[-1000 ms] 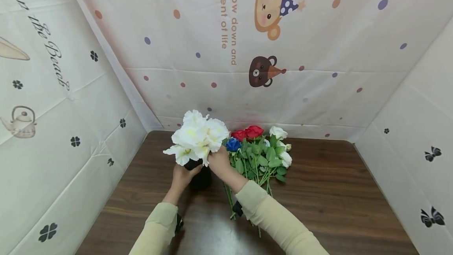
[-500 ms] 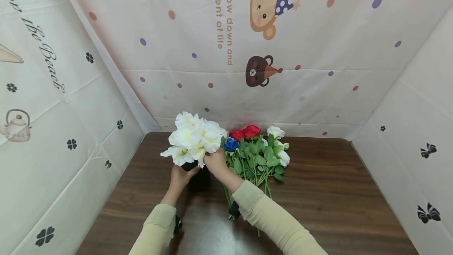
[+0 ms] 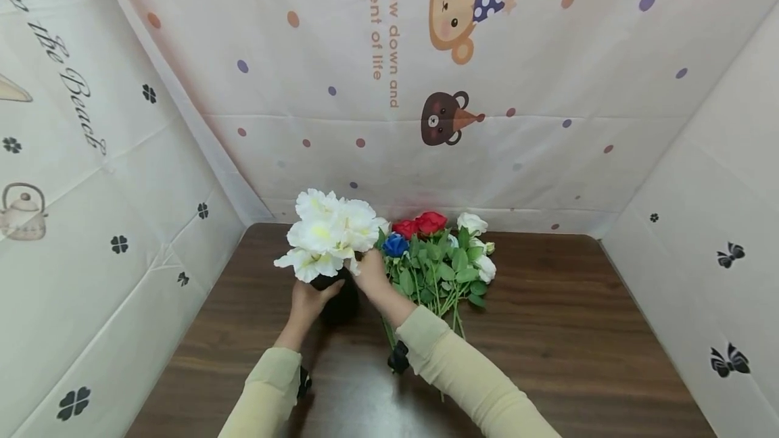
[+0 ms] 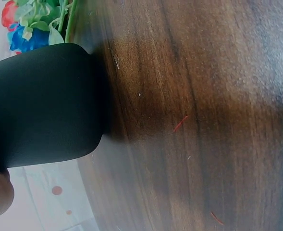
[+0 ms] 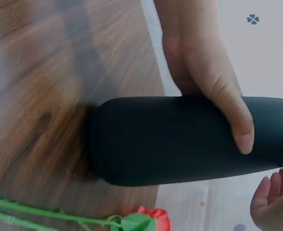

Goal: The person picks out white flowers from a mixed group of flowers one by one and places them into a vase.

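Left hand (image 3: 307, 301) grips black vase (image 3: 341, 299), right hand (image 3: 370, 276) – fingers curled – at white flowers (image 3: 328, 234)

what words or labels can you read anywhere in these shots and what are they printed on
"o slow down and" – orange vertical print on the back wall cloth, its start cut off by the frame edge.
"oment of life" – the line beside it on the same cloth, also cut off.
"on the Beach" – black script on the left wall cloth, partly cut off.
Nothing readable on the black vase, the flowers or the table.

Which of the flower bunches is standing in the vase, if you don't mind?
The white bunch, upright in the black vase; the mixed roses lie on the table.
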Motion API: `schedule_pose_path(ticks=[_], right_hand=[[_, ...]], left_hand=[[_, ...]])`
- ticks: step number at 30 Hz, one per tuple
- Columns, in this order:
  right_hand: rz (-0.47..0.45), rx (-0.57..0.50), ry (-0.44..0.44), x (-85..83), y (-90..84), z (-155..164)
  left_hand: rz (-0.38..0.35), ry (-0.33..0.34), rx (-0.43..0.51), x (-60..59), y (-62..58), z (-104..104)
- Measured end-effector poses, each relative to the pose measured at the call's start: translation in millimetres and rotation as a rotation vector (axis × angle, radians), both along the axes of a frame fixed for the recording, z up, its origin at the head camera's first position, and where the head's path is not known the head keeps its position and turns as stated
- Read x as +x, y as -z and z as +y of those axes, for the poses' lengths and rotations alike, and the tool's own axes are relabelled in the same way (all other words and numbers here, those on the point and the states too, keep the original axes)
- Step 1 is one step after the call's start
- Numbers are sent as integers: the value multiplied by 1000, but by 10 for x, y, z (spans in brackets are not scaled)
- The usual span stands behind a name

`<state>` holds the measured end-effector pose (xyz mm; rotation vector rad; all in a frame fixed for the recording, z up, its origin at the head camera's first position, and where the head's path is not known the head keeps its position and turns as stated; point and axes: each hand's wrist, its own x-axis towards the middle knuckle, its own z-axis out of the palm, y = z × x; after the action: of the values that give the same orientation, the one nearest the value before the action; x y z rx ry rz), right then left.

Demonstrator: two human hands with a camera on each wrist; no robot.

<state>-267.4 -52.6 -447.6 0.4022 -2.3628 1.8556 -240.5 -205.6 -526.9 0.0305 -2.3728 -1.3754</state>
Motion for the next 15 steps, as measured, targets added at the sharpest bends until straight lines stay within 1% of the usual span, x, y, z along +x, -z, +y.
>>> schedule_pose_path(ticks=[2,4,7,10,15], right_hand=[[-38,-29,0,-5,30,56],[-33,-24,9,-19,73,162],[-30,-21,25,-49,150,411],[-30,-14,69,-108,249,723],[-81,20,186,-217,399,1212]], left_hand=[[-1,5,11,-5,-9,1],[-2,11,20,-7,-11,8],[-11,12,36,-2,-9,19],[-19,10,46,0,-5,21],[-14,2,42,-7,7,0]])
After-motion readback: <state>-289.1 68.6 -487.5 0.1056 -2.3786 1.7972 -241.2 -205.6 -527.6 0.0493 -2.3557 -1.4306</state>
